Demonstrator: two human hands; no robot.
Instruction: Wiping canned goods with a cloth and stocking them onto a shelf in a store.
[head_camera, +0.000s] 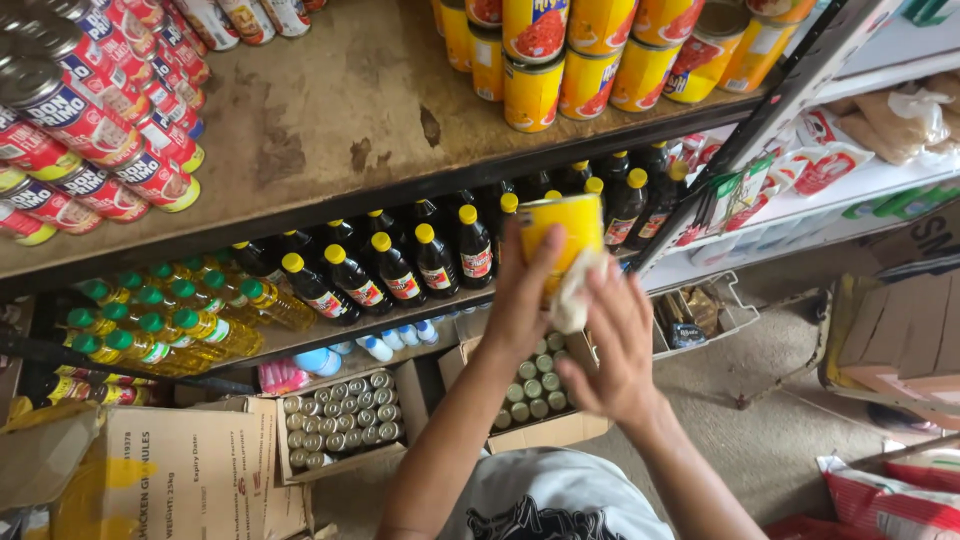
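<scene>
The left hand (522, 300) wraps around a yellow can (566, 232), held up in front of the shelving, fingers closed on its left side. The right hand (612, 345) presses a pale cloth (576, 292) against the can's lower right side; its fingers are spread over the cloth, and whether they actually pinch it is hard to tell from this angle.

Below the hands, on the floor, sit two open cardboard boxes: one (548, 430) directly beneath the wrists and another (340, 420) to its left, both packed with upright cans showing silver tops. Further left lies a closed brown carton (180, 470) with black print and a yellow patch. At the right edge stand flattened brown cardboard sheets (900, 340) and a red-and-white sack (880, 500).

Behind the can, the lower shelf carries a row of dark bottles with yellow caps and red labels (400, 265), and to their left golden oil bottles with green caps (160, 320).

Higher, the worn brown shelf board (340, 110) holds red-labelled cans lying on their sides (90, 130) on the left and stacked yellow cans with red pictures (590, 60) on the right. Farthest right, white shelves hold red-and-white packets (810, 150).
</scene>
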